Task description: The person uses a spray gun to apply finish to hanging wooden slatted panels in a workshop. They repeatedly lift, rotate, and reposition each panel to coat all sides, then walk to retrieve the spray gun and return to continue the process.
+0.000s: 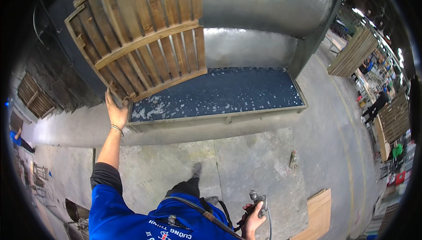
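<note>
A: Where is the brown slatted wooden panel point(143, 36) found?

B: It is held up tilted in front of the grey metal spray booth point(263, 3), above the left part of the dark blue water tray point(228, 91). Its lower left corner is gripped by the left hand point(116, 111); the fingers are closed around that edge.

A: And the right hand point(252, 220)?

B: It is kept low, near the lower rim of the picture. The fingers are clamped on a silver metal spray gun point(258, 200), from which a dark hose hangs down.

A: How much room is seen around the panel?

B: The right part of the tray is left uncovered, and its front rim runs free to the right corner. In front of it, the grey concrete floor point(255, 161) is open. A flat light wooden board point(317, 211) lies on the floor at the right, well apart from the hands. Other wooden slatted panels point(354, 51) are stacked far to the right.
</note>
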`<state>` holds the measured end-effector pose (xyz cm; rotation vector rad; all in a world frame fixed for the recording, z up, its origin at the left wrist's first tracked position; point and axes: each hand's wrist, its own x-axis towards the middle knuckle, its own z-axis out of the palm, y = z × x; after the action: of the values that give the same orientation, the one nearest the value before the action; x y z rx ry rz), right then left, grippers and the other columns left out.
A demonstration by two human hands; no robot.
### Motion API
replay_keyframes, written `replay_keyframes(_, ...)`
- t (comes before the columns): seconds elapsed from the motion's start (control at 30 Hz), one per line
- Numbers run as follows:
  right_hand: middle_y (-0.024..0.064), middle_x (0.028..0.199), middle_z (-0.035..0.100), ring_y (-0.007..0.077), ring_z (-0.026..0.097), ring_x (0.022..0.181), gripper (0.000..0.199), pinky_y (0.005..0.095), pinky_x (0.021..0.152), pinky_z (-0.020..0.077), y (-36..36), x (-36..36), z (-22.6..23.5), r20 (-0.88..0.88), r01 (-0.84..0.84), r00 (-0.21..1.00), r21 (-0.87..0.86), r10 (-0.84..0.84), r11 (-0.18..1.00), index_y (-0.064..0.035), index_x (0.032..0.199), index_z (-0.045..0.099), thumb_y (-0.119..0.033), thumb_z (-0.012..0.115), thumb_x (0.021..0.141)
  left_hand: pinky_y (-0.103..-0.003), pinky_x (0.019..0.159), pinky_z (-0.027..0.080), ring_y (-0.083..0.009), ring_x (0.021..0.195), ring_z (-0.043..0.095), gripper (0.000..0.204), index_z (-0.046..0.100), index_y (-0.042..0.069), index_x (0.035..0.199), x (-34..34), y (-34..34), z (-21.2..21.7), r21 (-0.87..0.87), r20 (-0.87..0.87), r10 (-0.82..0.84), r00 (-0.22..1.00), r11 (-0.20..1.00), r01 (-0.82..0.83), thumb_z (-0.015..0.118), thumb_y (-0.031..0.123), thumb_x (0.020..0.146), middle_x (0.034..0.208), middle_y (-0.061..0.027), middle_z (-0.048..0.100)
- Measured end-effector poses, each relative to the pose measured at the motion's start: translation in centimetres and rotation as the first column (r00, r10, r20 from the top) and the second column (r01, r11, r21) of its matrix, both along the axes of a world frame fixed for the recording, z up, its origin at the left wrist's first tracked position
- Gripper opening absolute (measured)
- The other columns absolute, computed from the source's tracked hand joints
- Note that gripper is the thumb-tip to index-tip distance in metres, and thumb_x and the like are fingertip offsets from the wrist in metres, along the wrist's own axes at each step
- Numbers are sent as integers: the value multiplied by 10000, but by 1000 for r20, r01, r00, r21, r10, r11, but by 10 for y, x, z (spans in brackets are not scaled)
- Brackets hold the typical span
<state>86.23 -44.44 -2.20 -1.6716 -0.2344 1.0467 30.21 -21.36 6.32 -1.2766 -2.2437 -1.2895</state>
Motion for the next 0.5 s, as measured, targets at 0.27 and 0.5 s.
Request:
replay_keyframes(0.27,121,778,684,184,678,613,490,272,367,404,11,-41,8,49,-58,997,80,54,995,-6,1061,585,-496,581,1044,-433,1217,339,-388,1481,376,908,297,58,1593,-95,-8,-7,37,103,30,994,999,-34,785,169,836,1594,-242,379)
replay_keyframes(0.5,108,793,696,175,696,643,488,264,379,408,42,-105,11,32,67,997,186,-74,980,-2,1088,627,-487,594,1041,-427,1197,363,-392,1446,418,871,330,19,1571,-209,76,7,181,100,100,990,977,-117,791,238,865,1555,-250,427)
